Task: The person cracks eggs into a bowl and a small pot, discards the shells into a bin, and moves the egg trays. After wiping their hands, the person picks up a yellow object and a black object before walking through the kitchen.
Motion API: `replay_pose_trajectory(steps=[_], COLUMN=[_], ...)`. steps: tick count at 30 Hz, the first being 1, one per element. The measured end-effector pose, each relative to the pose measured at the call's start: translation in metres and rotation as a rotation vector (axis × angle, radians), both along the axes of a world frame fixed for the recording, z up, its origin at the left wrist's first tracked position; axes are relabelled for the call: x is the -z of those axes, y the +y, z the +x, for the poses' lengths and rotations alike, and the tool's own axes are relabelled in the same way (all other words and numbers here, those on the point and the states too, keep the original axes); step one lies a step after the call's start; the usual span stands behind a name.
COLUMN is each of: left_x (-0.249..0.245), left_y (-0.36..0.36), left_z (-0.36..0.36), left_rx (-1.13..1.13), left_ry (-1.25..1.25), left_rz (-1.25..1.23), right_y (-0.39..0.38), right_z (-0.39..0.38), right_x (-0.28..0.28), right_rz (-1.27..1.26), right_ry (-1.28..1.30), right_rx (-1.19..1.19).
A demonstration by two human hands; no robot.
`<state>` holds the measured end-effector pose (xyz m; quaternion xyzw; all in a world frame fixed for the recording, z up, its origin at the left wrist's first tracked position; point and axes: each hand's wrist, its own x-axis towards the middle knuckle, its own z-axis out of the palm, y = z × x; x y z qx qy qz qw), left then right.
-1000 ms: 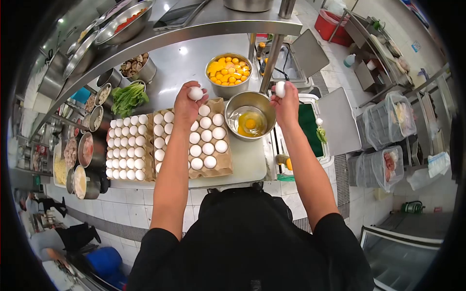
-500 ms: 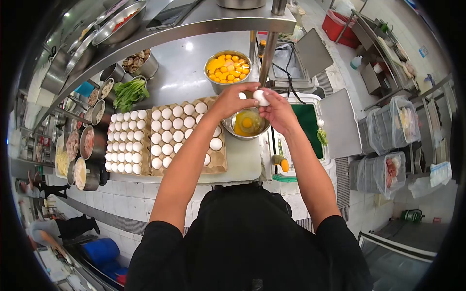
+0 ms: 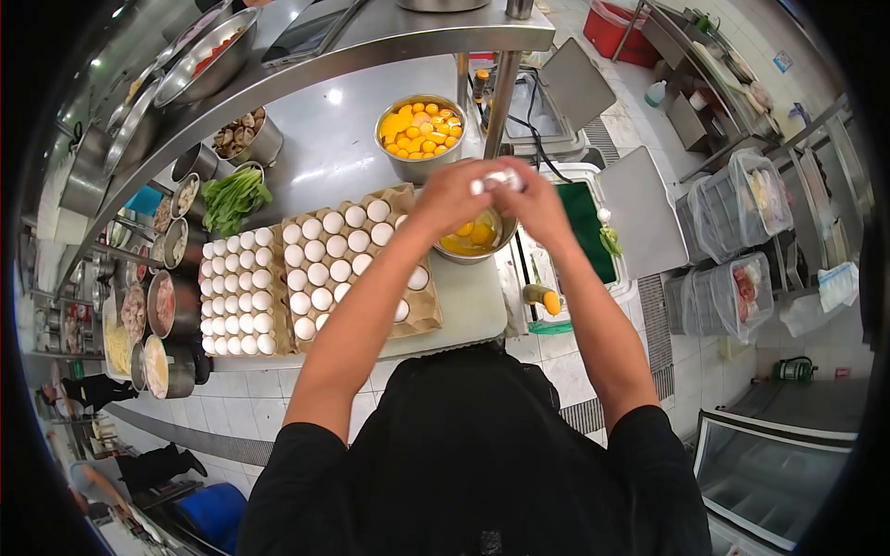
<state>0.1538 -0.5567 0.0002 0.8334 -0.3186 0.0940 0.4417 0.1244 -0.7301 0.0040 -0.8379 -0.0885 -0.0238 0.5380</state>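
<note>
I hold my left hand [image 3: 451, 196] and right hand [image 3: 540, 206] closed together on one white egg [image 3: 496, 179], directly above the steel bowl [image 3: 461, 257]. A yolk-filled bowl [image 3: 413, 167] sits behind it, and egg trays [image 3: 426, 312] lie to its left.

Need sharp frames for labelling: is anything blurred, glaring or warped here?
Head view: strong fisheye with black corners, so the shelf bows into an arc; motion blur smears the egg and the left hand and right hand around it; a bright glare spot sits on the steel counter; the egg trays are sharp.
</note>
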Motion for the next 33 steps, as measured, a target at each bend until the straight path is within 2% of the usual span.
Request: replay_pose_trajectory(steps=[2, 4, 6, 7, 8, 9, 10, 11, 12, 13, 14, 15, 16, 18, 19, 21, 23, 24, 25, 27, 28, 30, 31, 32, 33], left_x=[-0.014, -0.017, -0.012, -0.007, 0.003, 0.016, 0.022, 0.013, 0.011, 0.013, 0.014, 0.011, 0.011, 0.012, 0.012, 0.012, 0.004, 0.000, 0.001, 0.008, 0.014, 0.027, 0.008, 0.011, 0.015], left_y=[-0.033, -0.058, -0.075, -0.076, -0.074, -0.067, -0.058, -0.047, -0.036, -0.026, -0.018, -0.012, -0.007, 0.000, 0.001, 0.002, 0.004, 0.005, 0.008, 0.014, 0.018, 0.027, 0.029, 0.032, 0.035], left_z=[-0.005, -0.005, 0.000, 0.000, 0.002, 0.006, 0.007, 0.001, 0.003, 0.005, 0.006, 0.007, 0.010, 0.015, 0.015, 0.017, 0.018, 0.019, 0.022, 0.029, 0.029, 0.027, 0.011, 0.007, 0.005], left_rx=[-0.008, -0.013, 0.071, 0.171, 0.175, 0.261, 0.344, 0.232, 0.229, 0.107, -0.015, -0.065, -0.075, -0.094, -0.098, -0.133, -0.084, -0.034, -0.041, 0.189, 0.177, 0.194, 0.093, 0.083, 0.030], left_ry=[0.059, 0.112, 1.008, 1.145, 1.148, 1.194, 1.240, 1.231, 1.226, 1.081, 0.935, 0.917, 0.915, 0.840, 0.841, 0.620, 0.562, 0.504, 0.502, 0.582, 0.580, 0.544, 0.437, 0.436, 0.377], left_rz=[-0.053, -0.105, -0.768, -0.968, -0.963, -0.983, -1.003, -0.984, -0.984, -0.881, -0.780, -0.747, -0.754, -0.570, -0.571, -0.373, -0.337, -0.298, -0.300, -0.242, -0.242, -0.194, -0.081, -0.080, -0.096], right_y=[-0.034, -0.067, -0.071, -0.060, -0.045, -0.025, -0.020, -0.013, -0.009, -0.008, -0.007, -0.005, 0.002, 0.021, 0.027, 0.022, 0.015, 0.011, 0.012, 0.010, 0.009, 0.007, 0.006, 0.005, 0.004], right_z=[-0.006, -0.007, -0.012, -0.012, -0.016, -0.025, -0.015, -0.003, 0.013, 0.034, 0.058, 0.073, 0.078, 0.082, 0.084, 0.072, 0.058, 0.050, 0.036, 0.020, 0.017, 0.014, 0.012, 0.013, 0.013], right_x=[-0.026, -0.019, -0.012, -0.001, 0.006, -0.003, 0.008, 0.018, 0.027, 0.041, 0.054, 0.060, 0.056, 0.043, 0.038, 0.029, 0.026, 0.028, 0.019, 0.021, 0.020, 0.019, 0.013, 0.015, 0.019], right_rz=[-0.090, -0.720, -0.652, -0.453, -0.252, -0.384, -0.268, -0.045, 0.176, 0.177, 0.448, 0.722, 0.721, 0.815, 0.862, 0.889, 0.944, 0.942, 0.917, 0.810, 0.811, 0.485, 0.332, 0.333, 0.086], right_ry=[0.103, -0.404, -0.372, -0.348, -0.317, -0.268, -0.301, -0.179, -0.059, -0.060, -0.094, -0.124, -0.119, 0.044, 0.213, 0.208, 0.233, 0.236, 0.305, 0.386, 0.390, 0.450, 0.369, 0.370, 0.258], right_rx=[0.222, 0.469, 0.511, 0.325, 0.139, 0.159, 0.163, 0.275, 0.382, 0.375, 0.539, 0.698, 0.688, 0.549, 0.376, 0.389, 0.327, 0.324, 0.225, 0.024, 0.012, -0.056, -0.109, -0.119, -0.131])
